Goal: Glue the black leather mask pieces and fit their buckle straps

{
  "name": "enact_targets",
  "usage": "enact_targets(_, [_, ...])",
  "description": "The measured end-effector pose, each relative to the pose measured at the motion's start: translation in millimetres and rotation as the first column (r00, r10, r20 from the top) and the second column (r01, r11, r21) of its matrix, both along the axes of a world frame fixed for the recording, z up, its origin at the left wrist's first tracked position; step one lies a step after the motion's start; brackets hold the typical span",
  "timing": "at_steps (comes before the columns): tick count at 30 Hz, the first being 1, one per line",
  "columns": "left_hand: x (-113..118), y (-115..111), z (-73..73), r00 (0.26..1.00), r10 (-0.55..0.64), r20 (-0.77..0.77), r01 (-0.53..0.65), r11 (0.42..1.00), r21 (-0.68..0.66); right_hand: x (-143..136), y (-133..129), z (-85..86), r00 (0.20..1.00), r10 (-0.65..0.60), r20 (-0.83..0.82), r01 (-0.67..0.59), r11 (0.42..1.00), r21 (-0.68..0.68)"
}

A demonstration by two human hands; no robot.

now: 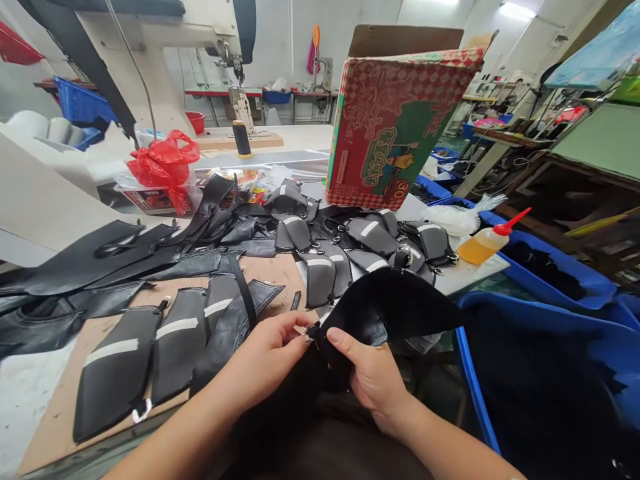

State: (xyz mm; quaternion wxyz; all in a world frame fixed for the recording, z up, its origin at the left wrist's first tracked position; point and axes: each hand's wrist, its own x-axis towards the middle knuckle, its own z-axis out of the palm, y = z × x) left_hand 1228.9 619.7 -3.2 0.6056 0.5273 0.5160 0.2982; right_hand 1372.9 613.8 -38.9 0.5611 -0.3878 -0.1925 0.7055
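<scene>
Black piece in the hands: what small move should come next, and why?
Probably adjust the small dark part with the left hand: its fingers pinch that part at the edge of the black piece, while the right hand grips the piece close by.

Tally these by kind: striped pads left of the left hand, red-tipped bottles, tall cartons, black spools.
Striped pads: 3
Bottle: 1
Carton: 1
Spool: 1
Total: 6
</scene>
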Motion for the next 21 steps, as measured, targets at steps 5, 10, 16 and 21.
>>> enact_targets(5, [1.2, -0.9, 1.8, 0.999, 0.023, 0.023, -0.022, 0.999, -0.038, -3.2, -1.3, -5.8, 0.998, 0.053, 0.030, -0.055, 0.997, 0.060])
enact_targets(10, [-0.1, -3.9, 4.7, 0.998, 0.009, 0.059, -0.009, 1.000, -0.002, -4.3, -2.4, -7.2, 0.996, 0.047, 0.073, -0.051, 0.997, 0.064])
enact_targets(16, [-3.0, -7.2, 1.7, 0.998, -0.002, 0.067, 0.003, 1.000, -0.021, -5.9, -3.9, -4.8, 0.995, 0.029, 0.098, -0.033, 0.998, 0.046])
enact_targets(21, [-4.5, -8.6, 0.1, 0.999, -0.013, 0.052, 0.015, 0.999, -0.042, -5.6, -5.5, -5.0, 0.995, 0.007, 0.101, -0.011, 0.999, 0.039])
